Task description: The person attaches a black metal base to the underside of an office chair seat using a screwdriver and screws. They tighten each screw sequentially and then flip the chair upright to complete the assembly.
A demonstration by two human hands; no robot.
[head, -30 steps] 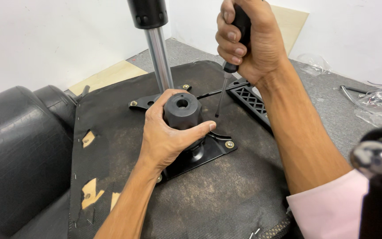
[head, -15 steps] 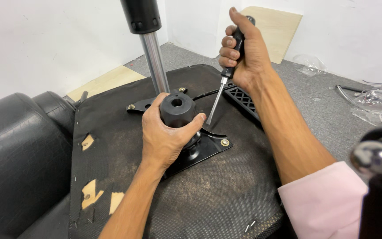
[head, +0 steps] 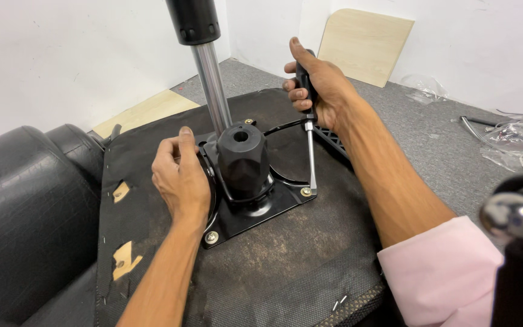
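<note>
Right hand (head: 322,91) is fisted tight around the black handle of a long steel-shafted screwdriver (head: 310,148), shaft upright, tip down at the brass-coloured screw (head: 305,191) in the plate's right corner. Whether the tip sits in the screw head cannot be made out.

Left hand (head: 180,178) lies flat, fingers loosely bent, against the left side of the black flat metal mounting plate (head: 255,212); it grips nothing. Fingertips are near the base of the black faceted plastic hub (head: 242,160), which stands at the plate's centre with a round hole in its top.

The plate lies on the upturned underside of a chair seat, covered in worn black fabric (head: 273,260), about mid-seat. Another screw (head: 211,237) shows at the plate's near corner. A chrome gas-lift column with black sleeve (head: 204,66) rises just behind the hub, its top cut off by the frame. A black ribbed lever (head: 334,138) is partly hidden behind the right forearm.

The black leather chair back (head: 25,212) lies off the seat's left edge. A pale wooden board (head: 364,45) leans on the wall beyond. Clear plastic wrap (head: 513,145) lies on the grey carpet at right. A blurred black-and-chrome part (head: 516,230) blocks the lower right corner.
</note>
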